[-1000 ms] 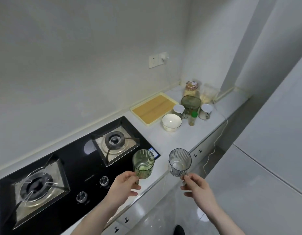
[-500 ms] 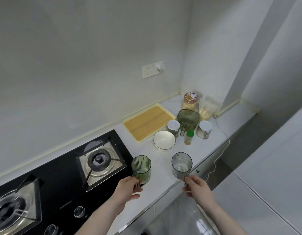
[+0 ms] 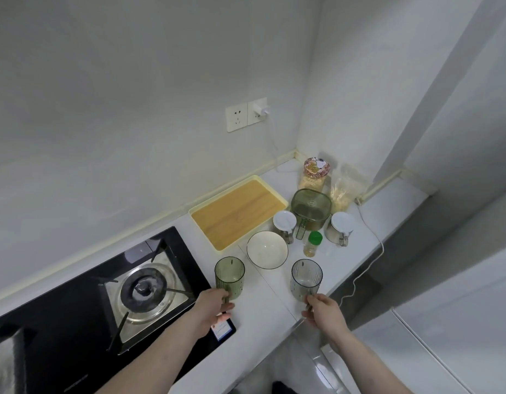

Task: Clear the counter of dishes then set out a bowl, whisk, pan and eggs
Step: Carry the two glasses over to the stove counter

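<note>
Counter (image 3: 274, 322): a cup in each hand, both upright near the front edge. My left hand (image 3: 210, 307) grips the green cup (image 3: 229, 275) at its base, just right of the stove (image 3: 109, 302). My right hand (image 3: 324, 309) pinches the grey cup (image 3: 306, 278) low down. White bowl (image 3: 267, 250) sits between and behind them, tray (image 3: 237, 211) further back.

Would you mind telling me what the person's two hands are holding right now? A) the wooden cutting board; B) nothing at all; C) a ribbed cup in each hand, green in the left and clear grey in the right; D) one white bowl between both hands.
C: the left hand grips the green cup near its base, and the right hand grips the clear grey cup; the white bowl sits untouched behind them.
</note>
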Demonstrator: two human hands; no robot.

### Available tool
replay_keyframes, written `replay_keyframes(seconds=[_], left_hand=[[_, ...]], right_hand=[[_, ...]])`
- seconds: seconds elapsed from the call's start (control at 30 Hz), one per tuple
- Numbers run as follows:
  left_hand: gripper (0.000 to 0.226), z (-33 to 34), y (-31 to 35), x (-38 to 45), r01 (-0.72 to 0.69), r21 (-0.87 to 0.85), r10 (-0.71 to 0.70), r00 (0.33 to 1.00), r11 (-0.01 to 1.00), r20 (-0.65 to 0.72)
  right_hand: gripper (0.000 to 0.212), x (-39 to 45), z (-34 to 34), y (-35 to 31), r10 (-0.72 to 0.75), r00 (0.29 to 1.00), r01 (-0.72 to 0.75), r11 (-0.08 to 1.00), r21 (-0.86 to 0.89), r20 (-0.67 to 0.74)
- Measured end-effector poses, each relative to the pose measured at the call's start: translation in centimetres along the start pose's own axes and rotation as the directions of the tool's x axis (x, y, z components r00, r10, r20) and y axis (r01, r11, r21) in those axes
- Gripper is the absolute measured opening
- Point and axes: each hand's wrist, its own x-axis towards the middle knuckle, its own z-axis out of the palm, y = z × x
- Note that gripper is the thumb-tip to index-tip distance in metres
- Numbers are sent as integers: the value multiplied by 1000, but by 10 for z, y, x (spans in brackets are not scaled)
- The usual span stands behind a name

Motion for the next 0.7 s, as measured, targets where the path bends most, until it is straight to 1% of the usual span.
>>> replay_keyframes(seconds=[0.2, 0.33, 0.43, 0.5, 0.7], left_hand=[[15, 19, 17, 27, 42, -12, -42, 999, 999, -31], [23, 31, 20, 38, 39, -38, -41, 998, 999, -47], [26, 42, 23, 45, 30, -74, -36, 997, 997, -73], [26, 49, 25, 49, 26, -93, -35, 995, 995, -95], [28, 62, 22, 55, -15, -122, -3, 989, 992, -148]], right_hand=[[14, 47, -6, -15, 54, 998, -54, 998, 10, 12], [17, 69, -10, -22, 65, 997, -63, 997, -33, 45], [13, 86, -14, -34, 68, 994, -62, 996, -68, 90], [11, 96, -14, -42, 99, 987, -91, 993, -69, 125], [8, 123, -14, -47, 166, 960, -167, 986, -14, 225]])
